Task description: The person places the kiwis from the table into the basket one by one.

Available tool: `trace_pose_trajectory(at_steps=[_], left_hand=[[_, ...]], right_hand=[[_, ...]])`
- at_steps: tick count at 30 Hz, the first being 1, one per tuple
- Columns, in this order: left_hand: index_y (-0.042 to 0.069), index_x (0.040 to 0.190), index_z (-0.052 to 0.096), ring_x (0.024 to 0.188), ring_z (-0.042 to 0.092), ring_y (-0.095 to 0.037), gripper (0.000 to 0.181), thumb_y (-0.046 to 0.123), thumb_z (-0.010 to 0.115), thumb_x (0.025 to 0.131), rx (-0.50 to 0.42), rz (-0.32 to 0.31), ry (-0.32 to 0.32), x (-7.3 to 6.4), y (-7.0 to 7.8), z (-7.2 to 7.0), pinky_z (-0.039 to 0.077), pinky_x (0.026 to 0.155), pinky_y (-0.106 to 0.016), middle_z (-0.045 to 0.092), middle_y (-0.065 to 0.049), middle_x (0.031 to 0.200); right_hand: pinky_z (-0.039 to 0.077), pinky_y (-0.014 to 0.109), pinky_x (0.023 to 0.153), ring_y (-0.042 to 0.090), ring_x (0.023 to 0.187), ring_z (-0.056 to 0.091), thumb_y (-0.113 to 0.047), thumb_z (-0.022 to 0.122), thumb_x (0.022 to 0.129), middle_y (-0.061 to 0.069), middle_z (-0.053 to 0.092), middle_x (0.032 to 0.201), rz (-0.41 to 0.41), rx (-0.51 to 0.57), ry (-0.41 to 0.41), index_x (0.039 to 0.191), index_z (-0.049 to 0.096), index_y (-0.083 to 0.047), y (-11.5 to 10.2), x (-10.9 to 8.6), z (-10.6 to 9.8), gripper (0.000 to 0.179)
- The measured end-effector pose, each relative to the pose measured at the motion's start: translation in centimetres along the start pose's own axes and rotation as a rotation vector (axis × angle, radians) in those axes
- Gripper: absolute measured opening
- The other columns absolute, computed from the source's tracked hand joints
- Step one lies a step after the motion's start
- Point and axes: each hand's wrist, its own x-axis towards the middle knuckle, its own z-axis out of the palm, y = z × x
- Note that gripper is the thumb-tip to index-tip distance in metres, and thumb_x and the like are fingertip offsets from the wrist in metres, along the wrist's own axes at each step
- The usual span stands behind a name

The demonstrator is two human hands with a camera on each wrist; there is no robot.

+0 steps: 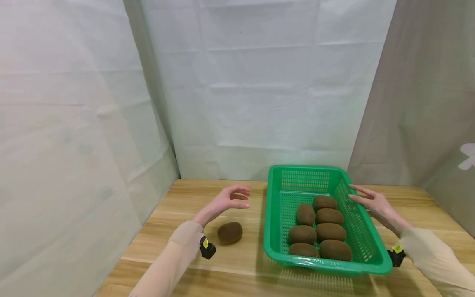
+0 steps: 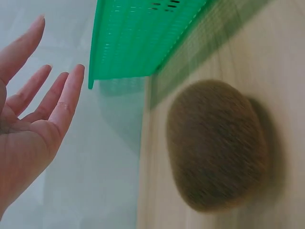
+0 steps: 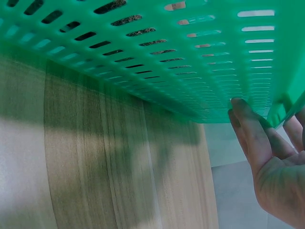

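Note:
A brown fuzzy kiwi (image 1: 230, 233) lies on the wooden table, left of a green plastic basket (image 1: 271, 214). Its fur fills much of the left wrist view, slightly blurred. My left hand (image 1: 234, 198) is in the air between that kiwi and the basket, fingers loosely bent and apart, holding nothing. On the basket's right side, my right hand (image 1: 372, 203) grips the rim, with some fingers against the outer slotted wall in the right wrist view. Several more kiwis (image 1: 330, 232) lie inside the basket, grouped toward its near and right part.
The wooden table (image 1: 196, 189) ends at a pale cloth backdrop (image 1: 259, 123). Cloth also hangs along the left (image 1: 85, 123) and right (image 1: 426, 103) sides. The basket's walls stand up around the kiwis.

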Motion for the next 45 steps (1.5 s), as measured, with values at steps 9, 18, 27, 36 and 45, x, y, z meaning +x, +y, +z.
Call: trace_pose_trajectory(at_steps=[9,18,27,36,45], left_hand=[[0.001,0.123,0.051,0.11,0.045,-0.038,0.049,0.007,0.071,0.079,-0.03,-0.022,0.073,-3.3,-2.1,-0.9,0.044,0.085,-0.035,0.052,-0.014,0.117],[-0.005,0.117,0.053,0.109,0.045,-0.041,0.044,0.007,0.07,0.079,-0.018,-0.004,0.147,-5.9,-4.0,-1.5,0.044,0.084,-0.035,0.055,-0.013,0.114],[-0.006,0.12,0.051,0.11,0.044,-0.042,0.053,0.012,0.074,0.076,0.042,-0.061,0.152,-7.4,-5.9,-2.3,0.042,0.087,-0.037,0.049,-0.025,0.119],[-0.003,0.123,0.05,0.109,0.048,-0.032,0.057,0.016,0.075,0.075,0.105,-0.106,0.064,-7.5,-7.1,-2.0,0.042,0.087,-0.035,0.05,-0.02,0.121],[-0.003,0.121,0.053,0.106,0.051,-0.03,0.053,0.012,0.075,0.075,0.092,-0.115,0.041,-7.5,-7.7,-1.4,0.044,0.084,-0.034,0.052,-0.016,0.12]], right_hand=[[0.035,0.056,0.088,0.044,0.12,0.029,-0.036,0.054,0.091,0.028,0.021,0.14,-0.01,-0.024,-0.001,0.143,0.026,-0.006,-0.1,-0.2,0.0,0.066],[0.036,0.053,0.088,0.044,0.121,0.027,-0.035,0.054,0.091,0.027,0.017,0.141,-0.006,-0.005,-0.004,0.143,0.025,-0.008,-0.2,-0.2,-0.1,0.065],[0.035,0.054,0.089,0.046,0.122,0.025,-0.035,0.054,0.091,0.028,0.015,0.141,-0.006,0.01,-0.008,0.143,0.026,-0.007,-0.1,-0.1,-0.1,0.065],[0.033,0.055,0.09,0.046,0.122,0.024,-0.035,0.054,0.091,0.028,0.015,0.142,-0.003,0.022,-0.01,0.143,0.025,-0.007,-0.2,-0.1,0.0,0.066],[0.034,0.056,0.088,0.045,0.121,0.027,-0.036,0.054,0.091,0.029,0.019,0.14,-0.01,-0.016,0.0,0.142,0.025,-0.006,-0.3,-0.1,0.1,0.066]])
